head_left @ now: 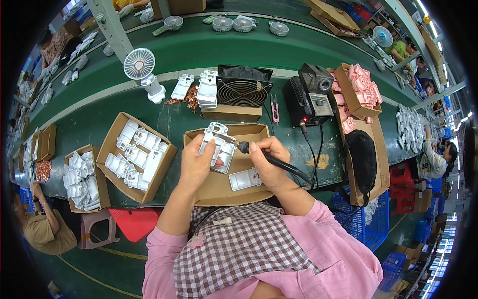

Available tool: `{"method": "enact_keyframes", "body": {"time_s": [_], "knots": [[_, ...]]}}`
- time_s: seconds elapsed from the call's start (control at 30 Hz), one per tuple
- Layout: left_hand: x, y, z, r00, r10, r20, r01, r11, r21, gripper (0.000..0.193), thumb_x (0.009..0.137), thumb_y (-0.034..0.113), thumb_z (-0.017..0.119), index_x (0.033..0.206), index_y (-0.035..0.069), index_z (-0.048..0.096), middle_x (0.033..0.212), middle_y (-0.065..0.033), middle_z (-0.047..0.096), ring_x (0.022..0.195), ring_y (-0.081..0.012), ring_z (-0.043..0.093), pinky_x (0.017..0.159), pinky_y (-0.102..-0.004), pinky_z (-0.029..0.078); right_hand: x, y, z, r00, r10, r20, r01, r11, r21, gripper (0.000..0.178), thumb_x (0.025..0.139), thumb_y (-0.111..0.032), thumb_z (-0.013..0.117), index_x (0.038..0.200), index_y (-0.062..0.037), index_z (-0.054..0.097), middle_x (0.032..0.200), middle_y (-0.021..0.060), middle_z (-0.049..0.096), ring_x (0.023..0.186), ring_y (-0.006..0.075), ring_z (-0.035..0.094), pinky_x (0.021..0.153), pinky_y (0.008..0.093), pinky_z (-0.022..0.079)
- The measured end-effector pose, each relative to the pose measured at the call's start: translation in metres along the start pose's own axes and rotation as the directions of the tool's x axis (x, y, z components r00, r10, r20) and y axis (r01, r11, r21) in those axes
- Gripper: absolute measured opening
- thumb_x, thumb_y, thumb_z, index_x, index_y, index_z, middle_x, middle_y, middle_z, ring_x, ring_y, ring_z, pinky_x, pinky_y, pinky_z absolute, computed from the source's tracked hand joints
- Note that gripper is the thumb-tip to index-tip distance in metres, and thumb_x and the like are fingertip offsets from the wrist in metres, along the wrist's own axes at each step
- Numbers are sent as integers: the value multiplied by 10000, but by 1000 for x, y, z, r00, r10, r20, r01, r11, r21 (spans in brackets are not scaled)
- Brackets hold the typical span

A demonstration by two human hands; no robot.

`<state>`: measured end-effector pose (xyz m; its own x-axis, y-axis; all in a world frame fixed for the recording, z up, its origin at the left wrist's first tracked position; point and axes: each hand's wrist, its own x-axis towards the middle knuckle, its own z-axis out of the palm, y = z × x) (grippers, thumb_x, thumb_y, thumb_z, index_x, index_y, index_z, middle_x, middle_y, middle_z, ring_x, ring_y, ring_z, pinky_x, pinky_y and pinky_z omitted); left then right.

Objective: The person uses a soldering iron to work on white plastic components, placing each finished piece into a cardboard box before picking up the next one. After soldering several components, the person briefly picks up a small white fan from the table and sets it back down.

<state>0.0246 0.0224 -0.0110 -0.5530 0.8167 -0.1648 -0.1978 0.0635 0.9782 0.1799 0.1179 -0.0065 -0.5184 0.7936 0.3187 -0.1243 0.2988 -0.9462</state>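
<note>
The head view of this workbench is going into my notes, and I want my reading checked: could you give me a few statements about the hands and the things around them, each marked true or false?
1. The right hand holds a soldering iron with a black handle. True.
2. The left hand is empty. False: it holds a white plastic part over the open cardboard box.
3. The iron's tip points at the part held in the left hand. True.
4. The box of white parts lies to the person's right. False: it lies to the left of the hands.
5. The small white fan lies flat on its side. False: it stands upright at the back of the green bench.
</note>
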Motion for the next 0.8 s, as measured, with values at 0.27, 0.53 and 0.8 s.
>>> {"method": "enact_keyframes", "body": {"time_s": [0.27, 0.53, 0.8], "knots": [[0, 0, -1, 1000, -6, -10, 6, 1000, -4, 156, 928, 107, 495, 950, -16, 588, 767, -55, 644, 550, -84, 592, 482, -211, 498, 0, 1, 1, 1000, 23, 4, -22, 1000, -13, 132, 856, -73, 643, 786, -21, 543, 684, -16, 569, 589, 10, 462, 526, 175, 378], [-12, -14, -7, 968, 248, 33, -228, 819, 527, 217, 837, 155, 607, 980, -7, 618, 831, -170, 648, 672, -269, 633, 633, -357, 505, -7, 13, -8, 986, -25, -163, 70, 958, 277, 102, 870, -46, 600, 822, -22, 513, 707, -1, 550, 590, 22, 455, 527, 191, 384], [-138, 131, -23, 497, 853, 160, -864, 468, 184, 175, 683, -64, 637, 575, 32, 537, 606, -123, 612, 600, -173, 614, 481, -282, 471, 0, 4, -9, 988, 56, -145, -13, 959, 283, 109, 872, -75, 622, 827, -30, 535, 733, -9, 566, 651, 22, 477, 573, 193, 404]]}}
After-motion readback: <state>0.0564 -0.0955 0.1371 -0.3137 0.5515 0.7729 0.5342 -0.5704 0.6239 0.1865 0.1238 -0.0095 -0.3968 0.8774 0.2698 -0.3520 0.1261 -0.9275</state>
